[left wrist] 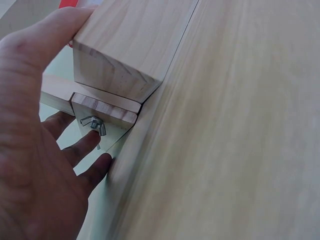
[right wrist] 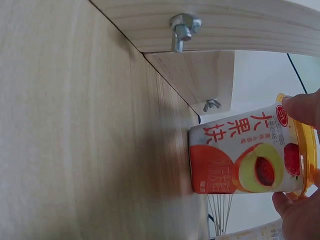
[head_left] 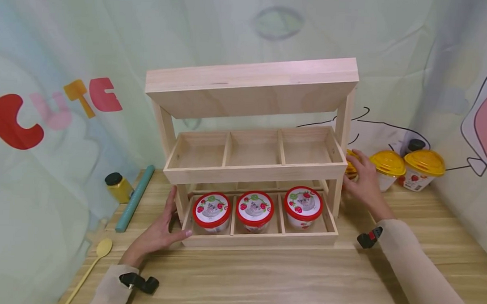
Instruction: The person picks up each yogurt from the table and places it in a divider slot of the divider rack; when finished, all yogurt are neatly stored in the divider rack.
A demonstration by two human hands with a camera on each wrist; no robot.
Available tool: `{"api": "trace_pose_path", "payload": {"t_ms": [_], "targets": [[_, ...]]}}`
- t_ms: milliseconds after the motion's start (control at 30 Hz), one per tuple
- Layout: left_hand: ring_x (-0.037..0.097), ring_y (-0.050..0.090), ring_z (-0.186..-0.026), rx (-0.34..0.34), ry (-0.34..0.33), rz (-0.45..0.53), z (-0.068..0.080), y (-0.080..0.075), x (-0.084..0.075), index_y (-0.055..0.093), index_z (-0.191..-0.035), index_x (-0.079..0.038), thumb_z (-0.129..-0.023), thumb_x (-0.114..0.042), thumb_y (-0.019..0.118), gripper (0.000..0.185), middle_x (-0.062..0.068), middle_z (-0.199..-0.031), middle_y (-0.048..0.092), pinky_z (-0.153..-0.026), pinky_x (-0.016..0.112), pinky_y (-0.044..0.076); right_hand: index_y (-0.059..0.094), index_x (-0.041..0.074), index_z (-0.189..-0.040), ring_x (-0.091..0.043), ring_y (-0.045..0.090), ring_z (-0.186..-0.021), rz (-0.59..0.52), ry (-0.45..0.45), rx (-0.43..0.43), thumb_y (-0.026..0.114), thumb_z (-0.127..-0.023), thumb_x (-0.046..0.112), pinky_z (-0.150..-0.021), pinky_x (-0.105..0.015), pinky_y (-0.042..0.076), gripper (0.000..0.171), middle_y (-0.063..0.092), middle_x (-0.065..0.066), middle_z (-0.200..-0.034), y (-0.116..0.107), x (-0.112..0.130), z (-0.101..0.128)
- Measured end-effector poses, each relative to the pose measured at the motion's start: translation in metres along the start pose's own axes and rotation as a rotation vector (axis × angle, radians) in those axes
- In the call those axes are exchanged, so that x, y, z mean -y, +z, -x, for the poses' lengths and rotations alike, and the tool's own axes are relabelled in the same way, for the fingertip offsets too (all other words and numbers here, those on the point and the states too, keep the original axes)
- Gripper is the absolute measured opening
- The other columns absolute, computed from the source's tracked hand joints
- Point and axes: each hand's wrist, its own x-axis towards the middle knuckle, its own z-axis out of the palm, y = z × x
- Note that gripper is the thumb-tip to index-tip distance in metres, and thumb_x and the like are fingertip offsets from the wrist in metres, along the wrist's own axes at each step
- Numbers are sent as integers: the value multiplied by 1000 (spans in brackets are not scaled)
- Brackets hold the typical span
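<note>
yellow-lidded tub point(right wrist: 235, 157), tapered and smooth, is gripped by right fingers point(right wrist: 299, 212).

Yellow-lidded cup point(right wrist: 227, 167), fruit-printed, upright, beside right end of compartmented wooden rack point(head_left: 255, 174)

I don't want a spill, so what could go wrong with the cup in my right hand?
First, your right hand grips the fruit-printed cup at its yellow lid, so the lid might pop loose if it takes the weight. Second, metal wing nuts stick out of the two-tier wooden rack near the cup and could snag it. Third, other yellow-lidded cups stand close beside the hand, so a sideways swing might topple one.
</note>
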Motion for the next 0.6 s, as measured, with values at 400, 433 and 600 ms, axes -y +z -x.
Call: {"api": "trace_pose_path", "payload": {"t_ms": [400, 433, 600], "targets": [[66, 25, -156, -3, 17, -23, 1, -1, 1, -25, -169, -35, -89, -21, 86, 138, 29, -177, 23, -117, 86, 24, 63, -7, -137, -65, 30, -143, 47, 7, -50, 65, -97, -1, -115, -78, 27, 41, 35, -32, -163, 15, -3, 0], [66, 25, -156, -3, 18, -25, 1, -1, 1, -25, -169, -34, -90, -22, 86, 137, 29, -177, 23, -117, 86, 25, 64, -7, -137, -65, 30, -144, 36, 19, -56, 65, -97, -1, -116, -78, 26, 40, 35, -31, -164, 16, -3, 1], [66, 25, -157, -6, 20, -17, 1, -2, 1, -25, -169, -34, -90, -22, 86, 137, 29, -177, 23, -117, 85, 26, 65, -4, -137, -63, 27, -147, 3, 69, -71, 65, -97, -1, -118, -79, 25, 41, 33, -28, -167, 21, -3, 1]]}}
